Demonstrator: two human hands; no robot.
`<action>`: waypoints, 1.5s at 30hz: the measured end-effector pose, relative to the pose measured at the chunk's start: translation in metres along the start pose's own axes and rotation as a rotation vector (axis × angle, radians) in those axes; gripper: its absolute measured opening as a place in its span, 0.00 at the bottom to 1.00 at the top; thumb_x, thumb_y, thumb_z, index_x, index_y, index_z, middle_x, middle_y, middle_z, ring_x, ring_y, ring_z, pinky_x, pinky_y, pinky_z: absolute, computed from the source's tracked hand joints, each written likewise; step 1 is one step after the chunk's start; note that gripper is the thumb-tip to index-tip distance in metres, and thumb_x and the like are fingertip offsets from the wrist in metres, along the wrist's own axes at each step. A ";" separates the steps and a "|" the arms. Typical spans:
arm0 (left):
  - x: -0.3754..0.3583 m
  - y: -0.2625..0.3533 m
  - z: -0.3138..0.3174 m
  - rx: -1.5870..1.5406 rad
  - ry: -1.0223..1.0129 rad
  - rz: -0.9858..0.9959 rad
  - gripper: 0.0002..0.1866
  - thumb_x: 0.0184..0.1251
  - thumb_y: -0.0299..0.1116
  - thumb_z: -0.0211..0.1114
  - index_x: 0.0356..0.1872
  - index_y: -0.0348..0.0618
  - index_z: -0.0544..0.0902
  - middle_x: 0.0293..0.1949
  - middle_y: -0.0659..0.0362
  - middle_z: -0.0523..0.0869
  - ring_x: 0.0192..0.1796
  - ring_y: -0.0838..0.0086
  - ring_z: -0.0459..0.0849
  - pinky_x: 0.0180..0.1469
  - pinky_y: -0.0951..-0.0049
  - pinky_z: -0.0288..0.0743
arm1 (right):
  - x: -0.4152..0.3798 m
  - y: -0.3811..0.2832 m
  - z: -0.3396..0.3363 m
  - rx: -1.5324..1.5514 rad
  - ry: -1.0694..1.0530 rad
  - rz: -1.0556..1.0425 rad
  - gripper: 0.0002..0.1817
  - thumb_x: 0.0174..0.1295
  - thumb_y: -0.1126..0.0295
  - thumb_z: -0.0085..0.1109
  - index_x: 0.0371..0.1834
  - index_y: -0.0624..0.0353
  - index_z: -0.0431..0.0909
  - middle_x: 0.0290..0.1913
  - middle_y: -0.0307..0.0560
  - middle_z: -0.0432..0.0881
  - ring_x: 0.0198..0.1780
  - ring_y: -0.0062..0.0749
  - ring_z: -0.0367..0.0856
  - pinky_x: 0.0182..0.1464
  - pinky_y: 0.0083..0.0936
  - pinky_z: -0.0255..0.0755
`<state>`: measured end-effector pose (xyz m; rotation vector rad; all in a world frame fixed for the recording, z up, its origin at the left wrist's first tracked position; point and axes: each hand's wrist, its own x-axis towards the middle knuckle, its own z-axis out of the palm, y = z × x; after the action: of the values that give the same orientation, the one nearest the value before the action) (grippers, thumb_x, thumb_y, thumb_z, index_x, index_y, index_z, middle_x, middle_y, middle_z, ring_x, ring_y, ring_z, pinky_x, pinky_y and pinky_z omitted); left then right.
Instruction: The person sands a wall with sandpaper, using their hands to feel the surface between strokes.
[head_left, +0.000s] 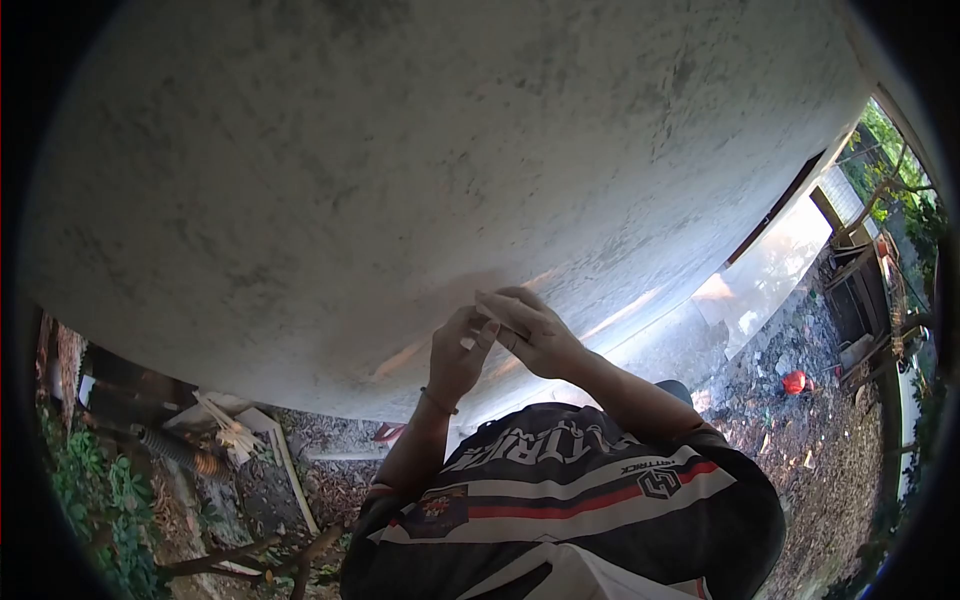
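Observation:
My two hands meet in front of my chest, close to a large pale wall. A small whitish, flat piece (pixel 497 311), perhaps a folded sheet, is held between them; its exact kind is not clear. My right hand (pixel 540 338) wraps round it from the right, fingers bent, with a ring on one finger. My left hand (pixel 460 352) is closed at its lower left side, fingertips and thumb against it, and a thin bracelet shows at that wrist. The wall (pixel 400 180) is rough, with grey patches and scuffs.
Leafy litter and rubble (pixel 790 440) cover the ground. A red object (pixel 794 382) lies at right, near stacked wooden frames (pixel 858 295). At lower left are a coiled spring-like part (pixel 178 450), split wood (pixel 228 428), branches (pixel 300 560) and green plants (pixel 110 510).

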<state>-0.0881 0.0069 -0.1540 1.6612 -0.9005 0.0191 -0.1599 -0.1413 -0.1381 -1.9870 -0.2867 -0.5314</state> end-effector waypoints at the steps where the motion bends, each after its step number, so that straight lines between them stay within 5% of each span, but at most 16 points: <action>1: 0.003 0.006 -0.005 0.103 0.008 0.052 0.11 0.64 0.33 0.61 0.41 0.36 0.78 0.33 0.54 0.84 0.35 0.63 0.84 0.38 0.67 0.75 | 0.001 -0.002 0.003 -0.023 0.058 -0.006 0.25 0.58 0.75 0.59 0.61 0.59 0.69 0.56 0.52 0.70 0.53 0.46 0.77 0.50 0.31 0.76; 5: 0.026 0.021 -0.034 0.657 0.216 0.505 0.10 0.62 0.34 0.61 0.41 0.39 0.80 0.36 0.55 0.84 0.40 0.62 0.82 0.44 0.64 0.73 | 0.014 -0.011 -0.008 -0.170 0.156 -0.209 0.24 0.58 0.76 0.59 0.60 0.59 0.71 0.59 0.53 0.64 0.47 0.43 0.78 0.47 0.30 0.77; 7: 0.034 0.028 -0.054 0.798 0.335 0.633 0.10 0.63 0.35 0.59 0.40 0.42 0.81 0.39 0.56 0.83 0.45 0.63 0.80 0.49 0.61 0.69 | 0.023 -0.010 -0.015 -0.235 0.262 -0.290 0.21 0.54 0.76 0.63 0.53 0.55 0.77 0.56 0.51 0.71 0.50 0.42 0.79 0.46 0.30 0.78; 12: 0.061 0.058 -0.092 1.066 0.645 0.743 0.13 0.67 0.35 0.54 0.46 0.39 0.80 0.50 0.52 0.80 0.56 0.57 0.75 0.57 0.59 0.66 | 0.056 -0.026 -0.052 -0.452 0.478 -0.478 0.19 0.54 0.74 0.64 0.51 0.50 0.80 0.55 0.49 0.74 0.49 0.35 0.80 0.47 0.26 0.77; 18: 0.093 0.044 -0.094 1.425 0.794 0.819 0.18 0.71 0.42 0.47 0.51 0.49 0.82 0.59 0.55 0.77 0.60 0.53 0.72 0.61 0.55 0.58 | 0.106 -0.029 -0.105 -0.563 0.743 -0.508 0.21 0.55 0.76 0.62 0.54 0.54 0.78 0.57 0.49 0.74 0.55 0.38 0.78 0.53 0.27 0.75; 21: 0.095 0.036 -0.093 1.396 0.799 0.785 0.18 0.71 0.42 0.48 0.51 0.52 0.83 0.60 0.57 0.77 0.62 0.52 0.71 0.62 0.55 0.55 | 0.129 -0.039 -0.121 -0.528 0.842 -0.622 0.22 0.54 0.75 0.62 0.55 0.54 0.77 0.60 0.48 0.72 0.56 0.38 0.77 0.54 0.29 0.73; 28: 0.094 0.036 -0.094 1.409 0.766 0.803 0.18 0.70 0.41 0.48 0.51 0.51 0.82 0.60 0.54 0.76 0.62 0.50 0.70 0.63 0.55 0.55 | 0.181 -0.081 -0.119 -0.980 0.938 -0.713 0.26 0.55 0.67 0.62 0.60 0.51 0.73 0.64 0.46 0.70 0.48 0.30 0.79 0.47 0.29 0.69; 37: 0.093 0.040 -0.093 1.407 0.759 0.803 0.18 0.68 0.39 0.48 0.52 0.52 0.82 0.61 0.54 0.76 0.64 0.49 0.68 0.65 0.52 0.52 | 0.235 -0.122 -0.140 -0.739 1.173 -0.851 0.23 0.53 0.68 0.64 0.55 0.48 0.77 0.58 0.46 0.75 0.46 0.40 0.80 0.41 0.29 0.78; 45: 0.088 0.045 -0.096 1.364 0.703 0.807 0.18 0.68 0.38 0.50 0.54 0.49 0.80 0.60 0.52 0.75 0.63 0.48 0.68 0.64 0.51 0.53 | 0.219 -0.124 -0.128 -0.790 1.047 -0.863 0.22 0.52 0.68 0.64 0.54 0.44 0.78 0.56 0.43 0.75 0.45 0.41 0.80 0.40 0.32 0.78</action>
<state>-0.0095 0.0396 -0.0459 2.0266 -0.9533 2.0024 -0.0517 -0.2045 0.1145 -1.8848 -0.2661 -2.4073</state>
